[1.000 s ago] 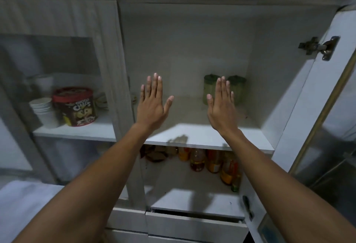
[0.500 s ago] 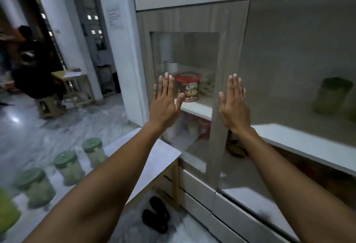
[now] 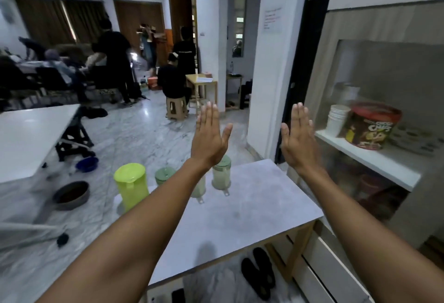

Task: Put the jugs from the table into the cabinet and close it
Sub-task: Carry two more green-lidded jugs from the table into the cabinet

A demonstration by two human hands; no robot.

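A grey table (image 3: 252, 209) stands in front of me with jugs at its far left side. A lime-green jug (image 3: 131, 183) is nearest the left edge. Behind it a pale jug with a green lid (image 3: 164, 175) shows, and another green-lidded jug (image 3: 221, 174) stands to its right. One more jug (image 3: 199, 188) is mostly hidden by my left forearm. My left hand (image 3: 211, 138) and my right hand (image 3: 299, 140) are raised flat above the table, fingers up, holding nothing. The cabinet (image 3: 384, 86) is at the right with a glass door.
Behind the glass sit a red-lidded cereal tub (image 3: 371, 126) and stacked white cups (image 3: 337, 117) on a white shelf. Black shoes (image 3: 258, 274) lie under the table. A white table (image 3: 31, 134), bowls on the marble floor and several people fill the room at left.
My view has swung left from the open cabinet compartment to the table with the jugs. Both hands stay raised and flat in front of me.
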